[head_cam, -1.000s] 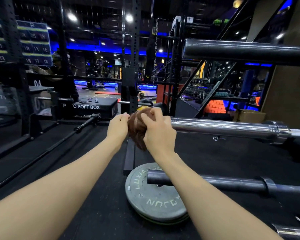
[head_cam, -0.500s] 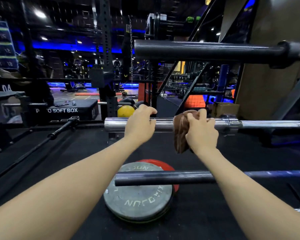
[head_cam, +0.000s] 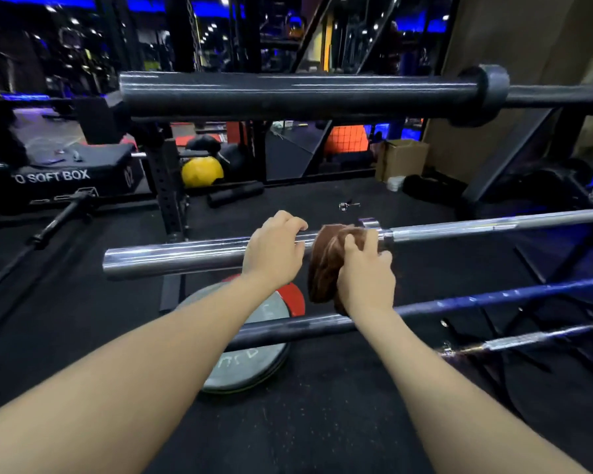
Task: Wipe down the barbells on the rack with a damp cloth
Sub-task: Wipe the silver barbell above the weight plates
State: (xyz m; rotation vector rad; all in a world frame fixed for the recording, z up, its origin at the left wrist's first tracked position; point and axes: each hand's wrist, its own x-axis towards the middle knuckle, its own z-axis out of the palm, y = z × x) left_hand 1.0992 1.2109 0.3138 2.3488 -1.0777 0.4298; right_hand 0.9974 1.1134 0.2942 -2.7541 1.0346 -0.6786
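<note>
A chrome barbell [head_cam: 172,256] lies across the rack at mid height, its thick sleeve end at the left. My left hand [head_cam: 274,249] grips the sleeve from above. Just to its right, my right hand [head_cam: 365,271] holds a brown cloth [head_cam: 326,261] wrapped round the sleeve next to the collar. A dark barbell [head_cam: 288,94] hangs above, a blue-black barbell [head_cam: 493,297] lies below, and another thin bar [head_cam: 534,338] shows at the lower right.
Grey and red weight plates [head_cam: 254,357] lie on the black floor under the bars. A black rack upright [head_cam: 166,186], a yellow ball [head_cam: 202,171], a soft plyo box [head_cam: 59,172] and a cardboard box [head_cam: 403,159] stand behind. A loose bar [head_cam: 59,217] lies at the left.
My right hand has slid the cloth to the right along the chrome sleeve, from its end up to the collar. My left hand has gone from the sleeve end to gripping the sleeve.
</note>
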